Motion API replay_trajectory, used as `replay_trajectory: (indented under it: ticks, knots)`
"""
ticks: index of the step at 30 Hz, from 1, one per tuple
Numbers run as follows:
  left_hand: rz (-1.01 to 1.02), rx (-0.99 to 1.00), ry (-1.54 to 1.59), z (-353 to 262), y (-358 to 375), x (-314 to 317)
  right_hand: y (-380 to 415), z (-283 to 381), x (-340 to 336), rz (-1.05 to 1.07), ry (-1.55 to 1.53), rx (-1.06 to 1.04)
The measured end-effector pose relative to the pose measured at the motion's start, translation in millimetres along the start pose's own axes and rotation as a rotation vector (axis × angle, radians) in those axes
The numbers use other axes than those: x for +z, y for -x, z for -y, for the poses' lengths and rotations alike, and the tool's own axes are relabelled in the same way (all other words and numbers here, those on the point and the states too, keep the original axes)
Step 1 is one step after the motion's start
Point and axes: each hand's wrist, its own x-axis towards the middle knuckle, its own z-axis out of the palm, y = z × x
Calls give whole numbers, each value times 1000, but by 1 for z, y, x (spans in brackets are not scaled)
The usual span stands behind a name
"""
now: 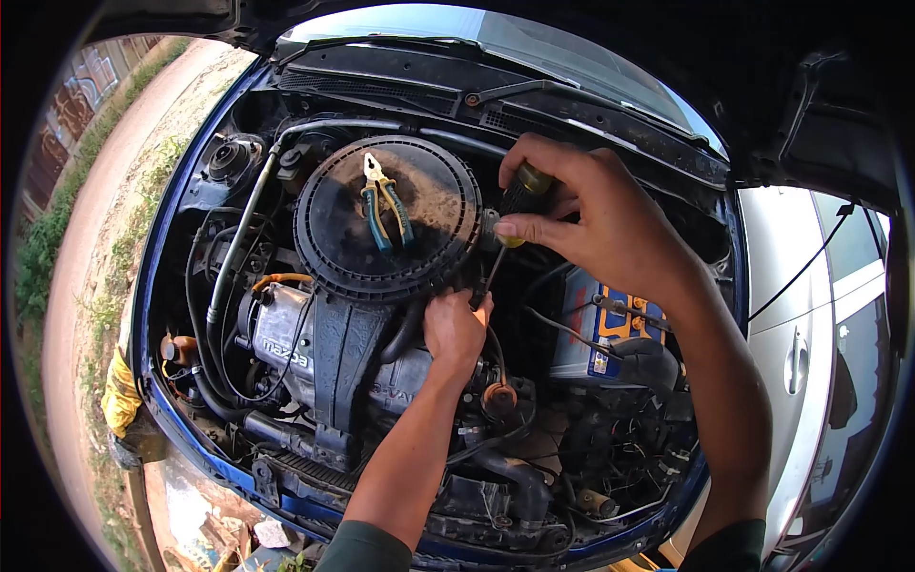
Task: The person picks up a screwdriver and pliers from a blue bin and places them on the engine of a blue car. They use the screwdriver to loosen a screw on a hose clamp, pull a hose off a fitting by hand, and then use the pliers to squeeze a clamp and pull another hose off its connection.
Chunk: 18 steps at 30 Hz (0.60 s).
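My right hand (596, 210) is closed around the yellow and black handle of a screwdriver (526, 194), just right of the round black air cleaner housing (329, 224). The metal shaft slants down and left toward my left hand (455, 327). That hand has its fingers curled in below the housing's edge, close to the shaft's lower end. Whatever its fingertips grip there is hidden, and so is the screwdriver's tip. On top of the housing lies a pair of combination pliers (386, 212) with blue and cream handles, touched by neither hand.
A car battery (579, 355) with cables sits right of my left hand. The engine cover (286, 329) reads "mazda". Hoses and wires surround the engine. The raised hood (810, 86) hangs overhead. A white car (786, 334) stands close on the right, a dirt path (91, 229) on the left.
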Motion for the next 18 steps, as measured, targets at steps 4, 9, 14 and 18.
replay_trajectory:
  ticks: [4, 9, 14, 18]
  knots:
    - [5, 3, -9, 1, 0, 1, 1, -2, 9, -156, 165, -103]
    - [-34, 54, -26, 6, 1, 5, -2, 3, 3, -122, 92, 15]
    - [-14, 43, -29, 5, 1, 5, -8, -2, 2, 18, 122, -210]
    - [-23, 43, -33, 5, 6, 4, -9, -2, 3, 0, 202, -257]
